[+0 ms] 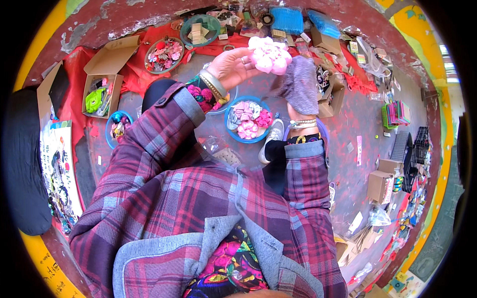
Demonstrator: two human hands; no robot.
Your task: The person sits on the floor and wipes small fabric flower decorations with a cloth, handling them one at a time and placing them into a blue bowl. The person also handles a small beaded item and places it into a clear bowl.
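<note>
My left hand (231,69), raised ahead of me, pinches a pale pink, puffy scrunchie (270,55) at its left side. A greyish-purple fuzzy cloth (299,84) covers my right hand, hiding its fingers; only the wrist with its bracelets shows below. The cloth's upper edge is close beside the scrunchie, and I cannot tell whether they touch. Below both hands, a blue basin (230,130) holds several pink, grey and bright-pink scrunchies (247,130).
Around me are a smaller blue basin (108,134), a round tray of hair accessories (147,60), a green basin (216,31) and an open cardboard box (118,97). Red cloth (134,67) lies along the back. Boxes (380,186) and stacked colourful baskets (397,113) stand at right.
</note>
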